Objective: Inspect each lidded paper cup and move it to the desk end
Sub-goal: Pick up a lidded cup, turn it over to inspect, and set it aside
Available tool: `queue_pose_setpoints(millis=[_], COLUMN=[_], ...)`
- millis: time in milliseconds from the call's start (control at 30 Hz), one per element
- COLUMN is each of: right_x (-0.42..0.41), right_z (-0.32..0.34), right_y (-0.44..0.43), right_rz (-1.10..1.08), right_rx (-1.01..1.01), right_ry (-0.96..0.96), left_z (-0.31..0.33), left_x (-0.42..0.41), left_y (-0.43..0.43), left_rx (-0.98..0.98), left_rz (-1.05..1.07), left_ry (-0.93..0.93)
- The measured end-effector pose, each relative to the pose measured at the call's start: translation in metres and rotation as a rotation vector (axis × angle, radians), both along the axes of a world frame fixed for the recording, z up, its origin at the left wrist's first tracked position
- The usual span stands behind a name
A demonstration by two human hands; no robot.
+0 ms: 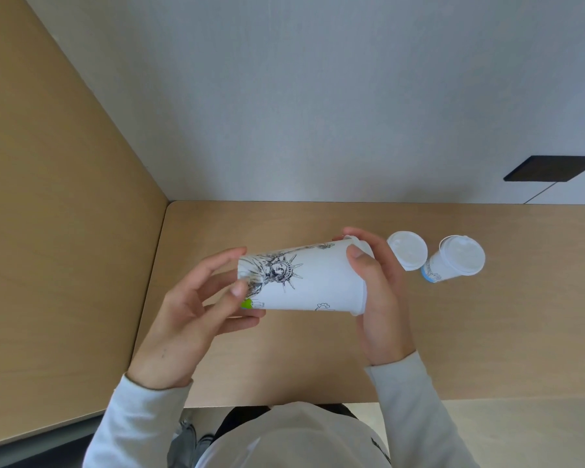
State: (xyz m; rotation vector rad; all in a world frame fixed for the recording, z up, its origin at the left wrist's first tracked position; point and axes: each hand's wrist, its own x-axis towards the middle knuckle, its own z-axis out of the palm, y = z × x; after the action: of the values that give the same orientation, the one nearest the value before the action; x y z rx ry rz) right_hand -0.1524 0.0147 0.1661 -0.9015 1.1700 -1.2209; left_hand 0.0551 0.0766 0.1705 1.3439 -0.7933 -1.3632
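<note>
A white paper cup [313,282] printed with a black statue drawing lies on its side in the air above the desk, base to the left, lid to the right. My left hand [196,298] grips its base end with thumb and fingers. My right hand [377,292] wraps around the lidded end, hiding most of the lid. Two more lidded white cups stand upright on the desk to the right: one [407,249] just behind my right hand, and one with blue print [455,260] beside it.
The wooden desk [284,359] ends at a tan side panel [54,231] on the left and a grey-white wall [318,96] behind. A dark flat plate [551,168] is fixed to the wall at far right. My torso is below the front edge.
</note>
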Motion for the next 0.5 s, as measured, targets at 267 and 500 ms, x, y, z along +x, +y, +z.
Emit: queue_pose_setpoints(millis=[267, 500], right_x=[-0.0004, -0.0010], right_z=[-0.0024, -0.0097], right_y=[0.0038, 0.0055], right_rz=[-0.005, 0.002], right_rx=[-0.039, -0.066], right_ry=[-0.011, 0.001], left_z=[0.0025, -0.0022], left_x=[-0.0048, -0.0032], left_y=[0.0068, 0.0085], left_rx=[-0.087, -0.064], left_rz=[-0.011, 0.014], left_ry=[-0.016, -0.040])
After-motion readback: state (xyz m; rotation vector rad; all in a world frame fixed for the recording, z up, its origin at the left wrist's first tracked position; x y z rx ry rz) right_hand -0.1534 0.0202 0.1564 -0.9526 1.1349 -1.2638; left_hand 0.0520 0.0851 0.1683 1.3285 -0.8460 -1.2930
